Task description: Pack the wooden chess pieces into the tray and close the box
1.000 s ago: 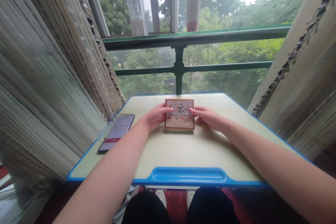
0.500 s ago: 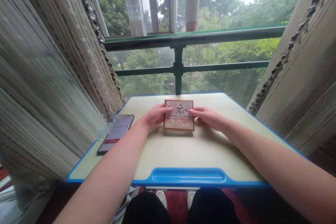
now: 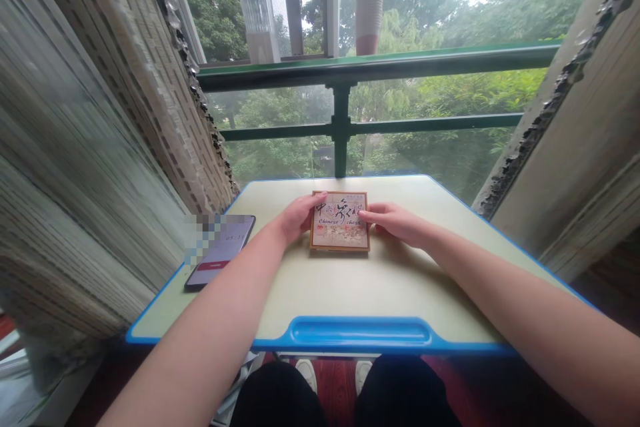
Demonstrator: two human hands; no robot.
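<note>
A square Chinese chess box with a brown border and printed lid is held between both hands over the table's middle. My left hand grips its left side, thumb lying on the upper left corner and the other fingers hidden behind the edge. On the opposite side my right hand is closed on the right edge, its thumb on the lid. The front edge of the box faces me, and whether it rests on the table or hangs slightly above I cannot tell.
The pale table has a blue rim and a blue tray groove at its front. A phone lies at the left, beside my left forearm. Behind stands a green railing before the window, with curtains on both sides.
My left thumb has slid up from the printed lettering to the box's top left corner, uncovering the characters there. The right hand keeps its hold.
</note>
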